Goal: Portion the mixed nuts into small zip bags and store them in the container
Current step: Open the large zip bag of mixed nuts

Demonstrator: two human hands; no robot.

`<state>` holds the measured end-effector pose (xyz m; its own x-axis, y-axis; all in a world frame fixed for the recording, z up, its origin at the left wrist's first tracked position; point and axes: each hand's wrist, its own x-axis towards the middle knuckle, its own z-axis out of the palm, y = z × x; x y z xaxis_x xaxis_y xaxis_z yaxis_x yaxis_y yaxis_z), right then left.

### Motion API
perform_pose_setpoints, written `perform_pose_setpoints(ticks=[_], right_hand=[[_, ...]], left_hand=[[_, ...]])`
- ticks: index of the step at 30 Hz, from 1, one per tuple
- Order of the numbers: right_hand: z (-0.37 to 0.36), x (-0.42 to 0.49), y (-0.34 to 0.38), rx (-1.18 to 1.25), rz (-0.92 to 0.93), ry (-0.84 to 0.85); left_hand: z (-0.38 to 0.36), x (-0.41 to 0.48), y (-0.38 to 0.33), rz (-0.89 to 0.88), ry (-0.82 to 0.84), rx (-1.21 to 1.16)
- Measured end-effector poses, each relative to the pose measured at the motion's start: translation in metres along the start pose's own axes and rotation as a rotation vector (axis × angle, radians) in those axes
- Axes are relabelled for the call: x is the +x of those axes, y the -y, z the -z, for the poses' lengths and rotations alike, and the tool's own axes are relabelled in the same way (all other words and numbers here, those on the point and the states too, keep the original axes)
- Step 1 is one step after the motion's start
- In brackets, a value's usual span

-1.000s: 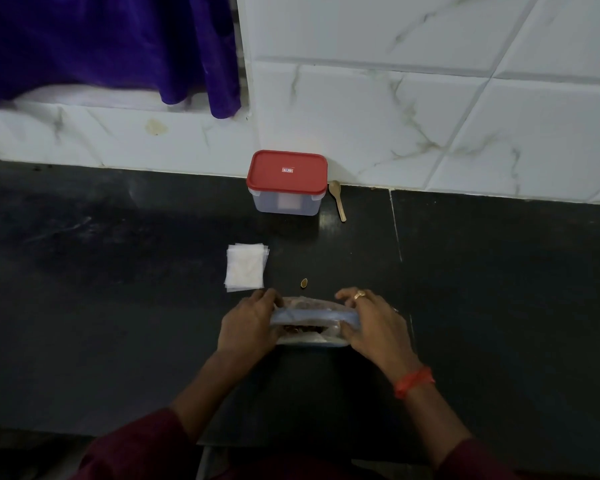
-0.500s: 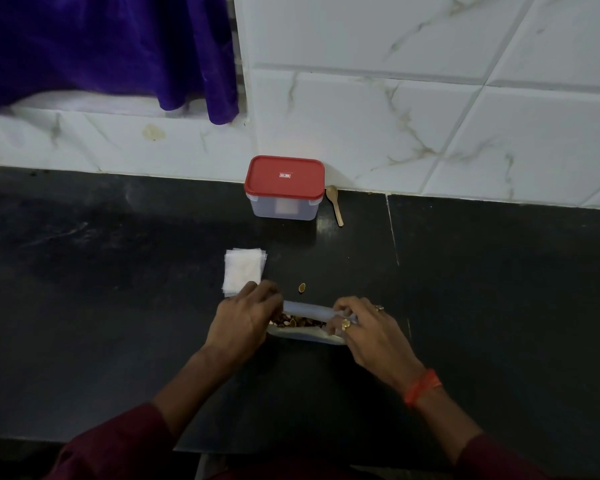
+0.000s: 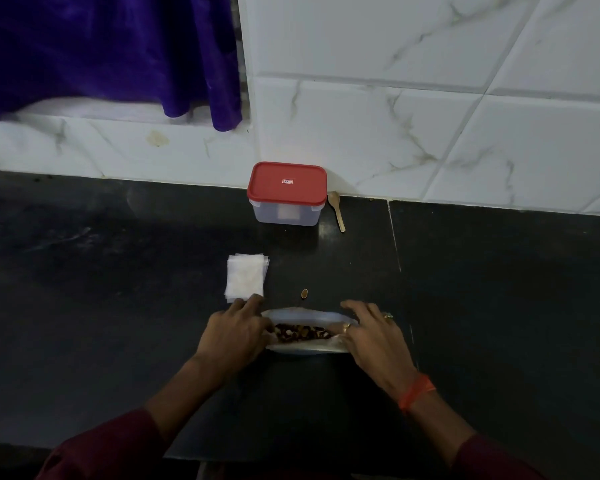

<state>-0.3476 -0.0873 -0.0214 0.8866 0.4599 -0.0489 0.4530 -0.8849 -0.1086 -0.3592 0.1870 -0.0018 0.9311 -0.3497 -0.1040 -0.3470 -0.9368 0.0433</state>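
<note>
We pinch the nut bag (image 3: 303, 348) at both ends, left hand (image 3: 234, 336) and right hand (image 3: 374, 337), and should widen its mouth gently

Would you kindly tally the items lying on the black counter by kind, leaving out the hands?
Lidded container: 1
Wooden spoon: 1
Stack of small bags: 1 (the bags in it cannot be counted)
Big bag of nuts: 1
Loose nut: 1
Total: 5
</note>
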Motion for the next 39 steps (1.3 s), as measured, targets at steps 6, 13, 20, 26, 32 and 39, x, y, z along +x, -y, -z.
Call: perform_pose_setpoints(ticks=[6, 13, 20, 26, 32, 39], right_hand=[[0.013, 0.002, -0.007, 0.279, -0.092, -0.119], [-0.001, -0.030, 0.006, 0.634, -0.450, -0.270], [-0.010, -0.029, 0.013, 0.762, -0.578, -0.194], [0.003, -0.011, 0.014, 1.017, -0.634, -0.118], [0.014, 0.023, 0.006, 1.478, -0.960, 0.049], [0.021, 0.039, -0.005, 1.829, -1.073, -0.027]], left_hand=[[-0.003, -0.002, -0.002, 0.139, -0.242, -0.396], [-0.020, -0.019, -0.010, 0.549, -0.079, -0.929], [-0.016, -0.019, -0.012, 0.629, -0.040, -1.085], [0.006, 0.003, -0.020, 0.858, 0.084, -1.748], [0.016, 0.029, -0.009, 1.017, 0.282, -1.986], [0.024, 0.045, 0.004, 0.962, 0.445, -1.526]])
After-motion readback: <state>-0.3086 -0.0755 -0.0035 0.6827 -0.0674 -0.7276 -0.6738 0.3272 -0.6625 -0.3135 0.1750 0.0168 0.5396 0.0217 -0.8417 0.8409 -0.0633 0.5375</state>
